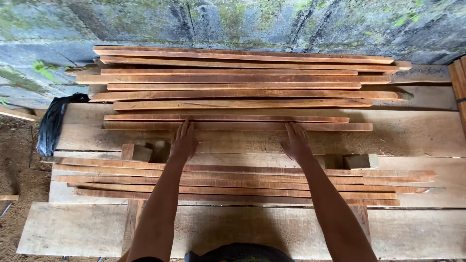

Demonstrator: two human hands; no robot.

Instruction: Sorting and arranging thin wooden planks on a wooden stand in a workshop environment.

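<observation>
**Both hands flat on the nearest slat of the far stack**

Both arms reach straight forward from the bottom of the view, nearly parallel, elbows out of sight, forearms crossing over the near stack of slats (pixel 242 182). The left hand (pixel 183 142) lies palm down with its fingers (pixel 186 127) stretched out and held together, their tips resting on the front slat (pixel 238 126) of the far stack (pixel 242 77). The right hand (pixel 296 143) mirrors it, palm down, fingers (pixel 292 130) extended and flat, tips on the same slat further along. Neither hand is curled around anything; both are spread open and pressing or resting on the wood, gripping nothing.

The front slat is a long thin reddish strip lying crosswise on the wide pale planks of the counter (pixel 417 131), touching a second strip just behind it. The far stack climbs in staggered layers toward the mossy block wall (pixel 233 19). Two small wooden blocks (pixel 361 160) sit between the stacks, one near each hand. A black plastic bag (pixel 53 121) hangs off the counter's left end, above bare earth (pixel 19 165).
</observation>
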